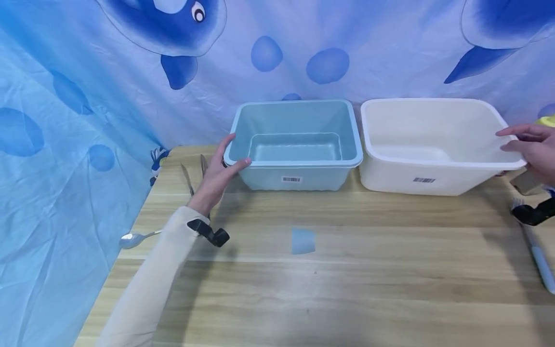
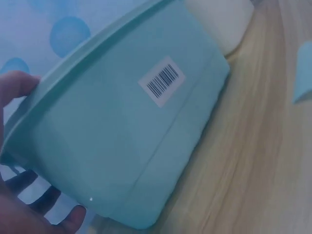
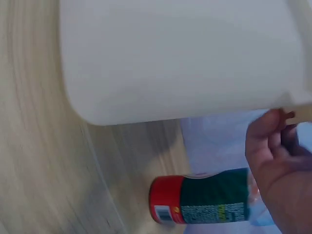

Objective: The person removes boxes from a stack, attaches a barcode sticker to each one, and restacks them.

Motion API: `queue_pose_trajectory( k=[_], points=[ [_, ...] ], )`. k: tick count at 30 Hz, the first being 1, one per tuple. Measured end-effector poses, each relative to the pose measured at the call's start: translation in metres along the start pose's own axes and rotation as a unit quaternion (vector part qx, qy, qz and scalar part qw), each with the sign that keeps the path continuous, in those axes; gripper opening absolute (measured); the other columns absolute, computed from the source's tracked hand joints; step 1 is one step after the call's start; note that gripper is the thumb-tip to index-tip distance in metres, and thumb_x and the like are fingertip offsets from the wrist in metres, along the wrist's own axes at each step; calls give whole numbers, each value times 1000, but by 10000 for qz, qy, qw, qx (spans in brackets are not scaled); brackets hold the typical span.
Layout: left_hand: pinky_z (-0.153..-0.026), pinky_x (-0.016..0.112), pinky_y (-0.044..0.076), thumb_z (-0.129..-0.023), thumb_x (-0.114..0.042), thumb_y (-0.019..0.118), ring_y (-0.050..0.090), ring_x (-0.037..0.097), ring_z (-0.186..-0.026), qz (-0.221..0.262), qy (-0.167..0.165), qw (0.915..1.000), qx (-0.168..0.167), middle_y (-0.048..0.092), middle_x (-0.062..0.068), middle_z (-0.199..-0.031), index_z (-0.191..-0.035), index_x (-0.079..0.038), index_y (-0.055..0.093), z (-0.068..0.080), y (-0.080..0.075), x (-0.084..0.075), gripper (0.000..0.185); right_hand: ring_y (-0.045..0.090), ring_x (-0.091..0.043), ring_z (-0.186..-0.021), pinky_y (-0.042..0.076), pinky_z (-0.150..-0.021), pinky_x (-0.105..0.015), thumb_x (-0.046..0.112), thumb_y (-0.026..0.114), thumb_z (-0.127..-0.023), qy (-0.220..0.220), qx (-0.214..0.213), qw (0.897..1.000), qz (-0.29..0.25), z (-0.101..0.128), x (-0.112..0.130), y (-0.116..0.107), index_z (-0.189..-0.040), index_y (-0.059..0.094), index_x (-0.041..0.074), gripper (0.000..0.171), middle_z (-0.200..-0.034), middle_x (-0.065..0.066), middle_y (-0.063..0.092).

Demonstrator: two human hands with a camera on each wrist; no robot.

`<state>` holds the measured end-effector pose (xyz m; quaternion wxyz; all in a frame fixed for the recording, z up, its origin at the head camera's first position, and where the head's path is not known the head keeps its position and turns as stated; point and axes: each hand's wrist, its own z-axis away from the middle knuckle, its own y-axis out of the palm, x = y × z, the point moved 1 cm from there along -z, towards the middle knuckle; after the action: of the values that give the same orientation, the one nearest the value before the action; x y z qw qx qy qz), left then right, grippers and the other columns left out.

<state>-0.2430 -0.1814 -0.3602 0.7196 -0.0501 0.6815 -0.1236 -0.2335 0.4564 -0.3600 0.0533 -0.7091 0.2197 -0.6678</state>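
A light blue plastic bin (image 1: pixel 291 177) with a barcode label stands at the back of the table. My left hand (image 1: pixel 215 180) grips its left end, the thumb over the rim and the fingers along the outer side, as the left wrist view also shows. Right beside it is a white plastic bin (image 1: pixel 403 178), also labelled. My right hand (image 1: pixel 536 147) holds the white bin's right rim, its fingers reaching over the edge. In the right wrist view that hand (image 3: pixel 280 161) pinches the rim, near a red and green can (image 3: pixel 204 199).
At the left table edge lies a spoon (image 1: pixel 132 240), with slim metal cutlery (image 1: pixel 187 178) near my left wrist. A fork with a blue handle (image 1: pixel 539 262) lies at the right. A blue square patch (image 1: pixel 303 241) marks the wooden table (image 1: pixel 368 289). A blue curtain (image 1: pixel 234 62) hangs behind.
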Motion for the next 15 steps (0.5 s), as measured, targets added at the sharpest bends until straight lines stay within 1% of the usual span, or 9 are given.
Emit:
queue_pose_trajectory(
  k=[1,2,3,4,6,8,12,13,15],
  points=[
    [-110,50,35,-89,-28,68,26,29,-143,47,26,10000,11,14,7,-161,-152,-37,20,-1,1,1,79,57,5,-53,46,-37,-21,-11,47,-92,-52,106,9977,-671,-2,-4,-2,-97,72,24,43,-82,21,63],
    [-110,52,36,-89,-28,67,27,29,-143,80,53,10000,25,14,6,-161,-152,-37,20,-1,3,1,79,62,2,-55,48,-37,-23,-15,45,-89,-85,209,9937,-1095,-3,-6,-3,-96,73,20,45,-82,18,65],
    [-109,52,37,-89,-27,67,27,29,-143,119,74,9999,30,15,6,-160,-152,-38,20,-1,4,2,79,67,-3,-59,50,-38,-26,-19,43,-87,-116,320,9866,-1593,-3,-8,-4,-95,73,14,46,-83,14,67],
    [-108,53,37,-89,-27,67,28,29,-142,127,99,9999,23,16,6,-160,-151,-38,20,-2,5,3,78,67,-3,-60,50,-39,-23,-21,41,-85,-176,347,9808,-1912,-2,-9,-4,-93,74,11,47,-84,13,68],
    [-107,53,38,-89,-27,67,29,29,-141,95,119,9999,-39,17,6,-160,-151,-39,21,-2,7,4,78,69,-7,-60,50,-39,-22,-26,37,-82,-183,333,9658,-2564,0,-9,-2,-88,74,6,48,-83,8,70],
    [-105,53,39,-89,-28,67,31,29,-140,9,134,9998,-121,19,6,-159,-151,-39,22,-2,8,5,77,69,-8,-62,51,-41,-22,-28,33,-80,-157,285,9548,-2956,2,-6,1,-82,73,4,50,-81,5,71],
    [-103,49,41,-87,-29,68,33,27,-139,-53,152,9993,-336,23,5,-158,-149,-41,25,-4,10,9,76,70,-12,-65,54,-43,-23,-31,28,-75,-92,16,9204,-3908,5,2,7,-75,69,-4,49,-74,-5,72],
    [-102,48,42,-87,-29,68,34,26,-138,-32,156,9992,-377,24,4,-158,-148,-42,26,-5,10,10,76,69,-12,-64,54,-44,-23,-31,27,-75,-85,3,9172,-3984,6,4,7,-75,68,-4,49,-73,-5,71],
    [-100,45,43,-87,-29,69,35,24,-137,43,158,9988,-453,26,3,-157,-147,-44,28,-6,11,11,75,67,-11,-56,47,-36,-19,-28,27,-76,28,-7,9243,-3817,7,5,4,-75,68,0,50,-70,-3,69]
  ],
)
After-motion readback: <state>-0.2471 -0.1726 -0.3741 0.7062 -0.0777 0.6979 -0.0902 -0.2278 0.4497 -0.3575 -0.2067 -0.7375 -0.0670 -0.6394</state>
